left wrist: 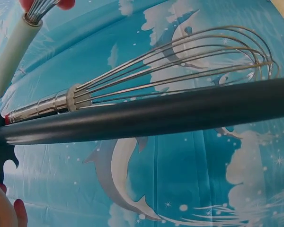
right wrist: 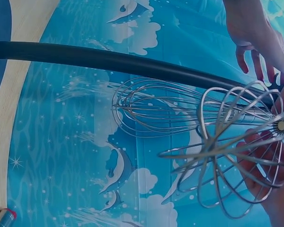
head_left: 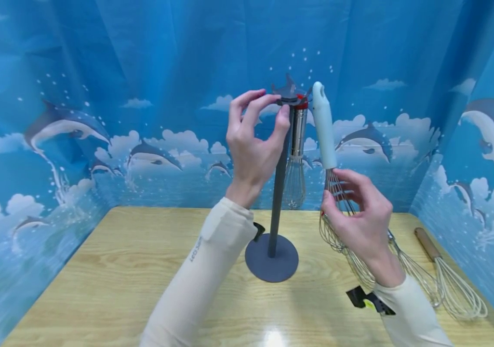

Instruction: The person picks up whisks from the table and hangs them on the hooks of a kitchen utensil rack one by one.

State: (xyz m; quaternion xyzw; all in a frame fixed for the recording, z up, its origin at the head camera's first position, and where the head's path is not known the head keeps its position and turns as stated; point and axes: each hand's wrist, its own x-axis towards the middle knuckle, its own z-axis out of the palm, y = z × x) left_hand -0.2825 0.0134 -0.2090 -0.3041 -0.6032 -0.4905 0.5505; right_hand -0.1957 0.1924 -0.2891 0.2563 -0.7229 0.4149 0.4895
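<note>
A dark grey stand (head_left: 276, 202) with a hooked top and round base rises from the table. My left hand (head_left: 253, 144) is at its top, thumb and fingers pinching one side of the hooked rack (head_left: 289, 99). From the other side hangs a whisk (head_left: 300, 140) with a shiny metal handle and red end. My right hand (head_left: 361, 217) holds a second whisk (head_left: 325, 127) by its wires, just below the pale blue handle. That handle points up, its holed end beside a hook and seemingly apart from it. In the right wrist view its wire loops (right wrist: 213, 151) partly hide the right fingers.
On the table's right side lies a whisk with a wooden handle (head_left: 426, 243). More wire whisks lie beside it, partly hidden behind my right hand and forearm. A blue dolphin-print curtain (head_left: 177, 72) surrounds the wooden table (head_left: 142, 270) at the back and sides.
</note>
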